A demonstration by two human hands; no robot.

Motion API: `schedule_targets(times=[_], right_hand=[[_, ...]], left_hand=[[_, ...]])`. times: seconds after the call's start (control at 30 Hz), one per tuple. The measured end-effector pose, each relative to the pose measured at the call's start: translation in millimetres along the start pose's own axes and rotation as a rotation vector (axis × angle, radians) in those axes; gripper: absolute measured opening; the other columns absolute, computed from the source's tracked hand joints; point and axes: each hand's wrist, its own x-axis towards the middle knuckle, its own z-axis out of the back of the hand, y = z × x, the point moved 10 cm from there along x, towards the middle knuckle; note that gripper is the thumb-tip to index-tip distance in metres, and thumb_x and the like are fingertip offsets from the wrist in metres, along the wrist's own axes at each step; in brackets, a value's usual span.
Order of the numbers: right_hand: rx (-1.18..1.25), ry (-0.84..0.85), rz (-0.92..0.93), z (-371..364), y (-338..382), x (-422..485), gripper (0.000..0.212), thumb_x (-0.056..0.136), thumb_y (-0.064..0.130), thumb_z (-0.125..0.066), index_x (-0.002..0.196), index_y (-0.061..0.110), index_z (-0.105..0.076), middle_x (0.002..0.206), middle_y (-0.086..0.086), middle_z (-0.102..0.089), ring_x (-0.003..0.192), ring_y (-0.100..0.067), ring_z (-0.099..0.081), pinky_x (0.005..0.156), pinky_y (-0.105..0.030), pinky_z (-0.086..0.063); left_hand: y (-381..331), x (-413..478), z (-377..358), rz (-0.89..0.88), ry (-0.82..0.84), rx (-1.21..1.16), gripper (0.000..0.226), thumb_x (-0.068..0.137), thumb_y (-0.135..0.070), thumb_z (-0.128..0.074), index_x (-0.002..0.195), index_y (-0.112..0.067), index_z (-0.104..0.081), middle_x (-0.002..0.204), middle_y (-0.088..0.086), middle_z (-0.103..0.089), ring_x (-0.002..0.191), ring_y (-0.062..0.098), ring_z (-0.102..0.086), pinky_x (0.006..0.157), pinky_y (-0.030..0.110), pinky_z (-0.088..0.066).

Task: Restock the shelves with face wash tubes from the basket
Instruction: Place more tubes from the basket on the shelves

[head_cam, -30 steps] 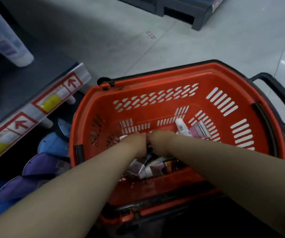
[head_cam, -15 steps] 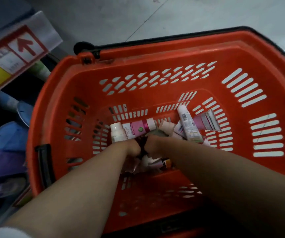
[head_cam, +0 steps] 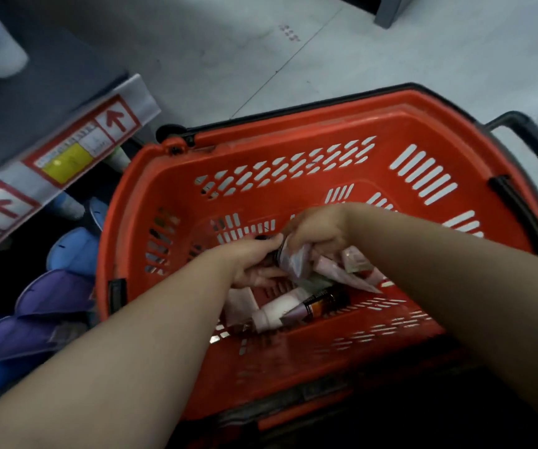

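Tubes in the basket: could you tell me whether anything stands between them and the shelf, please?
Only the left wall of the basket lies between the tubes and the shelf; nothing visible above its rim.

We see a dim, bluish scene. The floor [head_cam: 390, 43] is brightest, with a glare patch at its right edge, while the bottom of the frame sinks into black shadow. Blur softens the tubes [head_cam: 274, 314] and the shelf label [head_cam: 67, 157] — and the basket [head_cam: 293, 150] rim bows with wide-angle distortion.
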Motion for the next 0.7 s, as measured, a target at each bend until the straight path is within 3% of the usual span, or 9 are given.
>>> schedule_targets(times=[0.07,0.17,0.2,0.27,0.3,0.37,0.47,0.6,0.7], right_hand=[[-0.074,-0.004,0.054,12,12,-29,0.045,0.087,-0.004,-0.055,0.129,0.01,-0.052,0.107,-0.007,-0.062,0.08,-0.013,-0.064,0.058,-0.021,-0.051],[-0.11,-0.119,0.19,30,36,-75,0.042,0.076,0.003,-0.071,0.116,0.016,-0.064,0.112,-0.012,-0.066,0.084,-0.026,-0.065,0.069,-0.032,-0.055],[-0.057,-0.164,0.264,34,45,-89,0.031,0.074,0.003,-0.073,0.104,0.01,-0.067,0.099,-0.013,-0.071,0.079,-0.028,-0.067,0.07,-0.034,-0.057],[0.074,-0.257,0.421,32,64,-122,0.01,0.078,-0.003,-0.069,0.079,0.007,-0.065,0.064,0.001,-0.069,0.059,-0.011,-0.064,0.054,-0.019,-0.052],[0.134,-0.311,0.491,31,72,-137,0.013,0.08,-0.004,-0.068,0.076,0.008,-0.064,0.058,0.005,-0.065,0.054,-0.006,-0.06,0.051,-0.014,-0.048],[0.261,-0.387,0.612,24,86,-162,0.011,0.081,-0.001,-0.068,0.082,0.009,-0.064,0.069,-0.001,-0.066,0.061,-0.009,-0.061,0.061,-0.02,-0.049],[0.461,-0.453,0.757,11,100,-193,0.01,0.088,0.004,-0.062,0.09,0.013,-0.062,0.082,-0.006,-0.064,0.075,-0.017,-0.058,0.075,-0.03,-0.047],[0.425,-0.423,0.8,-36,106,-222,0.021,0.093,0.012,-0.056,0.114,0.01,-0.06,0.093,-0.005,-0.066,0.083,-0.013,-0.061,0.07,-0.022,-0.047],[0.399,-0.393,0.861,-77,114,-246,0.023,0.094,0.014,-0.055,0.114,0.007,-0.063,0.095,-0.002,-0.069,0.079,-0.003,-0.065,0.067,-0.015,-0.051]], left_hand=[[-14,-20,-1,-0.061,-0.011,0.031,0.034,0.09,-0.034,-0.06,0.118,-0.02,-0.046,0.097,0.003,-0.068,0.088,0.024,-0.061,0.069,0.035,-0.056],[-36,-55,18,-0.222,-0.168,0.347,0.056,0.079,-0.039,-0.072,0.124,-0.017,-0.047,0.115,0.002,-0.06,0.106,0.02,-0.057,0.091,0.036,-0.046],[-48,-70,22,-0.309,-0.209,0.43,0.064,0.077,-0.037,-0.075,0.13,-0.02,-0.044,0.123,0.002,-0.055,0.115,0.019,-0.053,0.098,0.036,-0.043],[-67,-105,11,-0.479,-0.151,0.488,0.056,0.08,-0.026,-0.073,0.131,-0.022,-0.048,0.128,0.002,-0.056,0.121,0.019,-0.054,0.1,0.032,-0.044],[-73,-122,5,-0.538,-0.121,0.515,0.044,0.083,-0.022,-0.07,0.124,-0.022,-0.054,0.123,0.002,-0.062,0.117,0.019,-0.058,0.098,0.031,-0.046],[-78,-155,-1,-0.608,-0.114,0.529,0.026,0.087,-0.022,-0.066,0.113,-0.021,-0.062,0.113,0.002,-0.069,0.106,0.018,-0.065,0.096,0.034,-0.049],[-77,-199,4,-0.679,-0.156,0.352,0.019,0.091,-0.022,-0.061,0.109,-0.017,-0.064,0.105,0.005,-0.071,0.097,0.021,-0.068,0.088,0.035,-0.053],[-72,-264,15,-0.776,-0.254,0.112,0.017,0.091,-0.026,-0.06,0.099,-0.013,-0.067,0.09,0.002,-0.072,0.077,0.015,-0.067,0.073,0.027,-0.053],[-60,-312,23,-0.84,-0.288,0.09,0.018,0.091,-0.029,-0.059,0.098,-0.015,-0.069,0.085,-0.001,-0.073,0.069,0.009,-0.068,0.072,0.028,-0.054]])
